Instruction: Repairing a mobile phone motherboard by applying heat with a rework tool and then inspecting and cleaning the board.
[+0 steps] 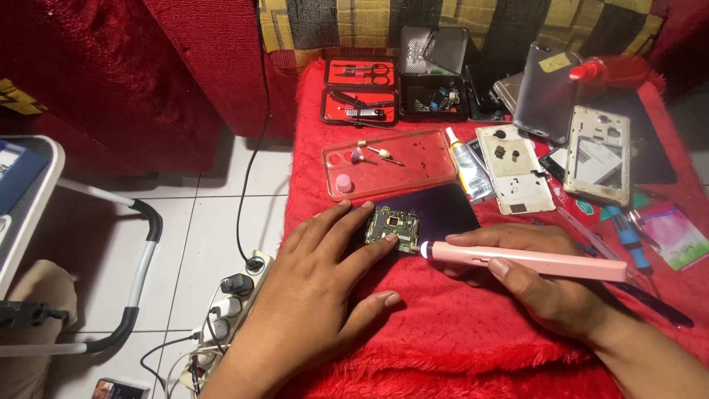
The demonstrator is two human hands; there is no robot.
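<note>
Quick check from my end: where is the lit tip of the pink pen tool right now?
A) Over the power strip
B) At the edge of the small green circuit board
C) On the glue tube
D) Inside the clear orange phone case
B: the right hand holds the pink pen tool with its glowing tip at the circuit board, which the left hand steadies.

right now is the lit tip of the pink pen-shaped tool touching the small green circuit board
Touching. The head view shows the pink pen-shaped tool's glowing tip meeting the right edge of the small green circuit board with no gap, while the left hand pins the board's left side.
</note>
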